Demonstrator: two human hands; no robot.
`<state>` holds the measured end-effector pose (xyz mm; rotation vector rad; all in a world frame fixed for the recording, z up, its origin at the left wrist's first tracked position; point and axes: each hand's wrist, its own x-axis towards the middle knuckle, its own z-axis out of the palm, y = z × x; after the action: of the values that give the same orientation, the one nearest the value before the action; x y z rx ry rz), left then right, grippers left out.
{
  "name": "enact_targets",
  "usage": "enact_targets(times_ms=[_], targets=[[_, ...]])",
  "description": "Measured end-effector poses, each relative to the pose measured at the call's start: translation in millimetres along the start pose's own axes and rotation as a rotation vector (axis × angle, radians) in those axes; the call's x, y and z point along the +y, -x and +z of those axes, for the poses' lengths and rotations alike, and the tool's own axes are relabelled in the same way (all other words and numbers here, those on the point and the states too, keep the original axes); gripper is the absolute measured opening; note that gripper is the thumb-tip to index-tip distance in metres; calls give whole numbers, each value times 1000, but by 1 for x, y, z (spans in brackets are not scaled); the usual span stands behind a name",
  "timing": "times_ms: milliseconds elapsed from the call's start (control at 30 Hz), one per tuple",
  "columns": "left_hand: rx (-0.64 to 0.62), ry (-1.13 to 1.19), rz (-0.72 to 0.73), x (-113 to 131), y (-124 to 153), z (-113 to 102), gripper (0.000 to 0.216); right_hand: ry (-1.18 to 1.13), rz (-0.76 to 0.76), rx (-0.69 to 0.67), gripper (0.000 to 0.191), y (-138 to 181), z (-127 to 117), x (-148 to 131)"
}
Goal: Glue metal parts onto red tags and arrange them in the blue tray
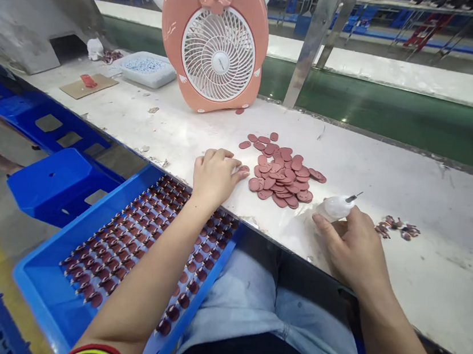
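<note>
My left hand rests on the white worktable with its fingertips pinched on one dark-red oval piece at the left edge of a pile of dark-red oval pieces. My right hand is closed round a small white squeeze bottle whose thin metal nozzle points up and right. A blue tray by my left forearm holds several rows of finished dark-red pieces.
A pink desk fan stands at the table's back. A few small dark clips lie right of the bottle. A white tray and cardboard sit far left. Blue stools stand below; a green conveyor runs behind.
</note>
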<state>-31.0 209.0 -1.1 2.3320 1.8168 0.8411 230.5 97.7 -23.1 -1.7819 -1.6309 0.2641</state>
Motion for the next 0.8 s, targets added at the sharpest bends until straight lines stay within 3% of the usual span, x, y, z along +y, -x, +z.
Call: enact_targets(times_ms=[100,233,300,367,433,600,700,800], targets=[[-34,12,-37,5,0,-2,11,-213,41,32,34,12,-2,-7],[-21,106,-88,24,30,-19,11,-605,75,-8,31,32,-2,-25],[-61,262,-70,39,56,-30,14,-756,116,-100,29,40,-2,-35],[-188,550,-64,54,84,-40,13,-860,165,-230,33,46,-3,-45],[-306,732,-146,66,109,-47,19,-943,216,-377,37,53,-4,-52],[-428,807,-270,72,142,-59,22,-1126,351,-585,38,69,-3,-58],[-450,869,-279,71,148,-64,26,-1243,429,-630,42,78,1,-59],[-352,987,-267,73,155,-59,41,-1342,533,-567,47,84,5,-65]])
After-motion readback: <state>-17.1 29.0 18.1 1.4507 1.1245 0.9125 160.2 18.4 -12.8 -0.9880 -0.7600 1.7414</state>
